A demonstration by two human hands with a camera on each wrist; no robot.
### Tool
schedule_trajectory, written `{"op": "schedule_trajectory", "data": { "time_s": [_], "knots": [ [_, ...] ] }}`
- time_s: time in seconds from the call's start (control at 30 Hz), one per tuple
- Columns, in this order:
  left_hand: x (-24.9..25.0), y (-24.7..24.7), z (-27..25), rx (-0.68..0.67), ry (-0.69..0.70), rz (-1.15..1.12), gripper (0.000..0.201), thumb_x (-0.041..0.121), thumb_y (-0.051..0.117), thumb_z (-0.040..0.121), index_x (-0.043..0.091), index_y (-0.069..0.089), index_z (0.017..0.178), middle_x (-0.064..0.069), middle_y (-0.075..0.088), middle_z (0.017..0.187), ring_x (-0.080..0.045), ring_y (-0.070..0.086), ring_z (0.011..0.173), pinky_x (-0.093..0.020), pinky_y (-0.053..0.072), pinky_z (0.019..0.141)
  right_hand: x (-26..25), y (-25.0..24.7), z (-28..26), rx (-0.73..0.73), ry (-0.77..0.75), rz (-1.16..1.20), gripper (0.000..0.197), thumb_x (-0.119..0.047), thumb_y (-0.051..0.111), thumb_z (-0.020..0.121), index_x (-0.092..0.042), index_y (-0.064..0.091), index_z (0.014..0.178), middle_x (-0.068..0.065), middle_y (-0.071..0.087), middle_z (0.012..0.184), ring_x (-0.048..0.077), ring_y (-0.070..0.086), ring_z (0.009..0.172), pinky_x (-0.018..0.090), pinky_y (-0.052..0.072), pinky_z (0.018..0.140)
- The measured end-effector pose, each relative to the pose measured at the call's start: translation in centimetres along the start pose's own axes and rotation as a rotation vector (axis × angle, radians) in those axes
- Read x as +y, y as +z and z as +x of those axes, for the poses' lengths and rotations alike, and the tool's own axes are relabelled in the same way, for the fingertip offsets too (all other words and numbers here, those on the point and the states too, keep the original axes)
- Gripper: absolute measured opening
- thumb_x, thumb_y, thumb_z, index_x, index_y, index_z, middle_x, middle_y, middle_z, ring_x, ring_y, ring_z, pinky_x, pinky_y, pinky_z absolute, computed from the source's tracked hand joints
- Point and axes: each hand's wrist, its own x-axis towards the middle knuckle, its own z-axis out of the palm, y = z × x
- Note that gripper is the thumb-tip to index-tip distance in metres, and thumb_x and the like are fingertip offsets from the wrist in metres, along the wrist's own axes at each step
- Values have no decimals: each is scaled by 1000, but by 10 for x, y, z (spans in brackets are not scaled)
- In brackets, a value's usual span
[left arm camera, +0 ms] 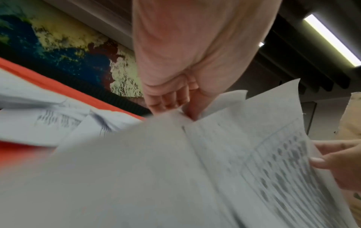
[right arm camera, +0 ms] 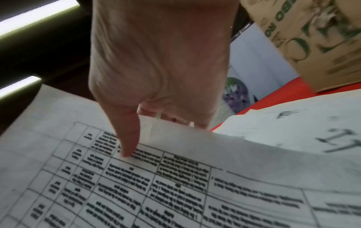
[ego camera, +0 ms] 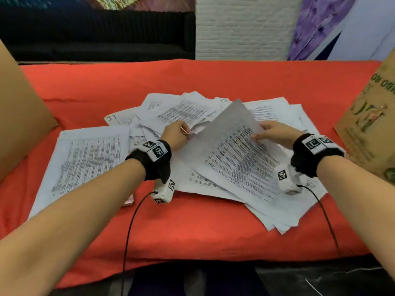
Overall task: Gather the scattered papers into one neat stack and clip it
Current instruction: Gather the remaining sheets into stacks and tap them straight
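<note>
Printed white papers (ego camera: 183, 110) lie scattered over the red cloth (ego camera: 192, 231), with one large sheet (ego camera: 85, 159) flat at the left. A sheet printed with a table (ego camera: 235, 146) is tilted up off the pile between both hands. My left hand (ego camera: 177, 133) pinches its left edge, fingers curled onto the paper (left arm camera: 183, 111). My right hand (ego camera: 267, 132) grips its right edge, thumb (right arm camera: 126, 138) on the printed face (right arm camera: 175, 185) and fingers underneath. More sheets lie beneath it, reaching the front right. A small pink object (ego camera: 129, 200) pokes out under the left sheet; I cannot tell what it is.
A brown cardboard box (ego camera: 369, 124) with green print stands at the right end of the table. A plain cardboard panel (ego camera: 19, 116) stands at the left end. Bare red cloth runs behind the pile and along the front edge.
</note>
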Motion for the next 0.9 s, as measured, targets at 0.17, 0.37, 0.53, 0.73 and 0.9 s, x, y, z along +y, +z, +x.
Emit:
{"op": "schedule_trajectory", "data": {
  "time_s": [0.17,0.37,0.53,0.73,0.9],
  "knots": [
    [28,-23,33,31,126,-82,29,-5,45,83,11,58,104,-5,60,95,-18,52,84,-27,41,76,-30,14,4,-51,-131,-6,43,-34,68,86,-17,62,125,3,67,121,23,63,112,44,43,105],
    [31,-35,56,39,301,-65,19,-1,51,87,14,60,93,-3,63,93,-14,58,82,-22,47,75,-32,30,15,54,-192,-14,35,-37,65,89,-8,63,109,-2,63,90,14,58,79,29,41,73],
    [31,-27,64,-42,263,224,23,8,44,95,-2,64,97,-16,65,101,-22,52,90,-25,33,76,-36,39,22,117,-226,294,33,-25,69,86,-13,63,116,7,68,113,25,65,102,38,51,90],
    [44,-28,69,-168,273,210,23,14,48,94,2,66,101,-12,67,101,-20,55,89,-32,43,83,-51,53,30,136,-205,166,12,-24,71,84,-16,63,82,5,65,85,21,61,75,31,47,69],
    [23,-33,64,246,-24,-161,56,48,50,90,5,50,127,-13,55,131,-29,53,119,-41,42,101,-34,45,45,494,-62,365,16,-20,68,84,-7,58,85,18,65,91,32,63,82,46,52,75]
  ]
}}
